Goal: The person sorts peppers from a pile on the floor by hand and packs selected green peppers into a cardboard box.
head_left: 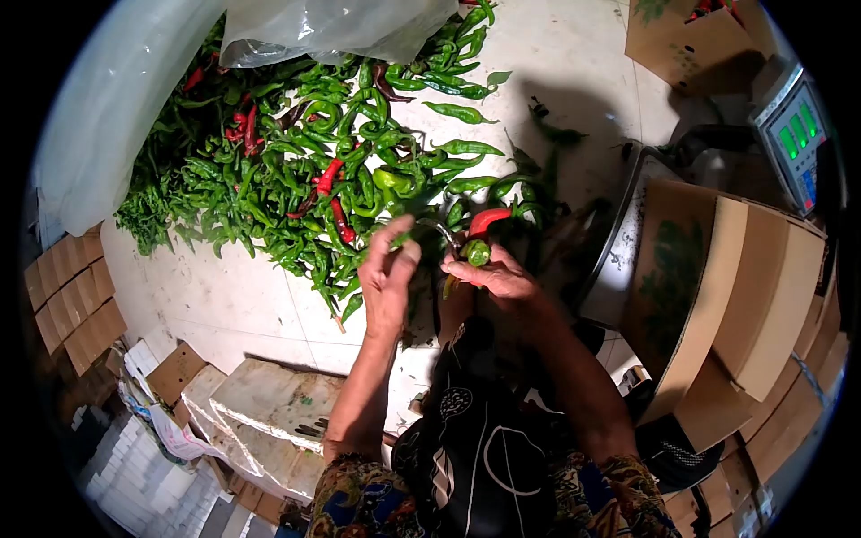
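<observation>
Green peppers (251, 197) lie in a big pile on the pale tiled floor, with some red peppers (330, 177) among them. My right hand (502, 273) holds a small bunch of peppers, with a red pepper (489, 220) and the end of a green pepper (478, 252) showing. Left of it, my left hand (391, 264) is raised over the pile's near edge, its fingers bent and partly smeared by motion. Whether something small sits between those fingers I cannot make out.
An open cardboard box (708, 296) stands at the right on a metal platform (619, 242), beside a lit scale display (796, 134). Clear plastic sheeting (117, 108) covers the pile's far left. White foam boxes (269, 403) are at lower left; another carton (691, 49) sits upper right.
</observation>
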### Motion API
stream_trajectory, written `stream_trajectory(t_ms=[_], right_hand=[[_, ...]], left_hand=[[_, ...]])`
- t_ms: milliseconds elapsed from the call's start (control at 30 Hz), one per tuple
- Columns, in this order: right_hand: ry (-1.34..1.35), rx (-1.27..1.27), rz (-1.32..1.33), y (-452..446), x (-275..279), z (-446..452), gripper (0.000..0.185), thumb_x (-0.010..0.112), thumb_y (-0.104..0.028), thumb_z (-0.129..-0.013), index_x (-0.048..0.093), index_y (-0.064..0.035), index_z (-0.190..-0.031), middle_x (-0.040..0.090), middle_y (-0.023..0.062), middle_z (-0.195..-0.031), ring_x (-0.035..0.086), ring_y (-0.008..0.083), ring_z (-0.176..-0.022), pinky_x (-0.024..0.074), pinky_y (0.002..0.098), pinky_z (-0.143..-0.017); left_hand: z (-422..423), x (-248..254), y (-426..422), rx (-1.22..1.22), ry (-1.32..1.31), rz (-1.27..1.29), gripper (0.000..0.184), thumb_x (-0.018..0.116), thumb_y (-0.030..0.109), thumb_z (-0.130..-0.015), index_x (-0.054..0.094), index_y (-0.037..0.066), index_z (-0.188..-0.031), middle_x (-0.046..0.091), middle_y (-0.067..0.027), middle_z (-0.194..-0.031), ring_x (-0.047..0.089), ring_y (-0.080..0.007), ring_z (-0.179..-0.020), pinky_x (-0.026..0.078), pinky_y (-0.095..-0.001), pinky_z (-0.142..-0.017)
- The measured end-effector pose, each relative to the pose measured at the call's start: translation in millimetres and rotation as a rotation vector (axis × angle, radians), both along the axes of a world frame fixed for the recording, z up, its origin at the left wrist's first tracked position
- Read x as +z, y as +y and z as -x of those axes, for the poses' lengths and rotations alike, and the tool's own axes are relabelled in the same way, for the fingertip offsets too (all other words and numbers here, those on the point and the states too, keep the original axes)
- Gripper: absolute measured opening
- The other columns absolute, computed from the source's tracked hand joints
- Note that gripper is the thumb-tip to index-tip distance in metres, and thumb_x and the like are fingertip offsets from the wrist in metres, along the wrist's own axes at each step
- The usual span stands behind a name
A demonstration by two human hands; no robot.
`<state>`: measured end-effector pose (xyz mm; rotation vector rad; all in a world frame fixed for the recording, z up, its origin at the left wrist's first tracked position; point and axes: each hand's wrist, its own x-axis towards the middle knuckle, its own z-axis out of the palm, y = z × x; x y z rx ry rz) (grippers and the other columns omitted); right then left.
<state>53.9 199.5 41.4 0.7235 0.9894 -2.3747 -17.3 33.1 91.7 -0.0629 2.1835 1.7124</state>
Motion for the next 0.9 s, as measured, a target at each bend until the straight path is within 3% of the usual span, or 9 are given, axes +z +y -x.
stream_trajectory(t_ms=[167, 267, 367, 467, 567, 600, 700, 800, 900], right_hand=[[0.111, -0.057, -0.134, -2.3, 11.0, 4.2, 0.04, 0.075, -0.006, -0.081, 0.054, -0.0064, -0.115, 0.06, -0.0004, -0.1, 0.058, 0.0111, -0.091, 0.0468, 0.0264, -0.08], [0.084, -0.12, -0.158, 7.6, 7.9, 0.4, 0.035, 0.075, -0.003, -0.078, 0.057, -0.0062, -0.108, 0.061, -0.0009, -0.096, 0.058, 0.0104, -0.086, 0.0466, 0.0263, -0.077], [-0.073, -0.257, -0.145, 12.2, 17.3, -2.4, 0.026, 0.074, 0.0, -0.076, 0.061, -0.0059, -0.097, 0.062, -0.0005, -0.089, 0.06, 0.0118, -0.082, 0.047, 0.0276, -0.075], [-0.206, -0.269, -0.094, 18.6, 4.2, -13.8, 0.022, 0.072, -0.004, -0.077, 0.063, -0.0045, -0.097, 0.063, 0.0011, -0.089, 0.062, 0.0147, -0.082, 0.0477, 0.0289, -0.077], [-0.145, -0.312, -0.063, 21.5, -11.6, -28.2, 0.022, 0.071, -0.008, -0.079, 0.063, -0.0035, -0.099, 0.064, 0.0022, -0.089, 0.063, 0.0159, -0.083, 0.0471, 0.0288, -0.079], [-0.133, -0.321, -0.044, 23.4, -13.4, -29.6, 0.023, 0.068, -0.011, -0.081, 0.063, -0.0021, -0.101, 0.065, 0.0036, -0.092, 0.063, 0.0153, -0.087, 0.0463, 0.0279, -0.081], [-0.148, -0.333, -0.037, 28.4, -11.9, -33.7, 0.022, 0.067, -0.011, -0.081, 0.063, -0.0024, -0.101, 0.065, 0.003, -0.093, 0.062, 0.0136, -0.09, 0.0453, 0.026, -0.082], [-0.189, -0.214, -0.091, 31.3, -13.9, -33.1, 0.026, 0.068, -0.012, -0.081, 0.063, -0.0039, -0.104, 0.065, 0.0011, -0.093, 0.061, 0.0124, -0.092, 0.0436, 0.024, -0.079], [0.141, -0.055, -0.536, 26.5, -11.8, -41.1, 0.027, 0.07, -0.014, -0.08, 0.063, -0.007, -0.105, 0.065, -0.0013, -0.092, 0.061, 0.0102, -0.088, 0.0401, 0.0224, -0.072]], left_hand=[[-12.7, 17.8, 10.6, -0.075, 0.171, 0.067, 0.042, 0.061, 0.015, -0.089, 0.054, 0.0, -0.128, 0.048, -0.015, -0.137, 0.048, -0.0241, -0.125, 0.038, -0.0367, -0.105], [10.6, -14.0, -4.3, 0.205, -0.077, 0.055, 0.045, 0.06, 0.016, -0.091, 0.051, -0.004, -0.13, 0.053, -0.0168, -0.132, 0.05, -0.0244, -0.123, 0.039, -0.0341, -0.104], [35.6, -93.7, -17.7, 0.06, 0.164, 0.35, 0.048, 0.064, 0.016, -0.089, 0.051, -0.004, -0.13, 0.057, -0.0186, -0.129, 0.055, -0.0282, -0.116, 0.04, -0.0354, -0.102], [26.3, -109.8, 12.6, -0.312, 0.656, 0.731, 0.046, 0.066, 0.007, -0.082, 0.056, 0.004, -0.127, 0.058, -0.0161, -0.126, 0.054, -0.0326, -0.116, 0.04, -0.034, -0.103], [14.3, -94.1, 22.3, -0.424, 0.258, 0.271, 0.035, 0.064, 0.003, -0.082, 0.063, 0.004, -0.117, 0.064, -0.0144, -0.115, 0.057, -0.0297, -0.113, 0.042, -0.0355, -0.101], [17.6, -92.7, 22.0, -0.201, 0.169, 0.248, 0.029, 0.064, 0.001, -0.082, 0.065, 0.002, -0.111, 0.063, -0.0153, -0.113, 0.058, -0.0289, -0.112, 0.043, -0.0348, -0.1], [68.5, -87.8, 9.8, 0.003, 0.387, 0.382, 0.031, 0.061, 0.011, -0.087, 0.061, 0.001, -0.117, 0.062, -0.0195, -0.116, 0.059, -0.0316, -0.106, 0.046, -0.0371, -0.093], [116.0, -98.7, 19.2, -0.071, 0.73, 0.629, 0.039, 0.063, 0.014, -0.086, 0.057, 0.001, -0.122, 0.061, -0.0232, -0.111, 0.06, -0.0366, -0.099, 0.048, -0.0403, -0.088], [109.0, -124.5, 22.6, -0.077, 0.369, 0.578, 0.035, 0.067, 0.012, -0.08, 0.06, 0.001, -0.113, 0.063, -0.0203, -0.099, 0.061, -0.0364, -0.092, 0.049, -0.0411, -0.083]])
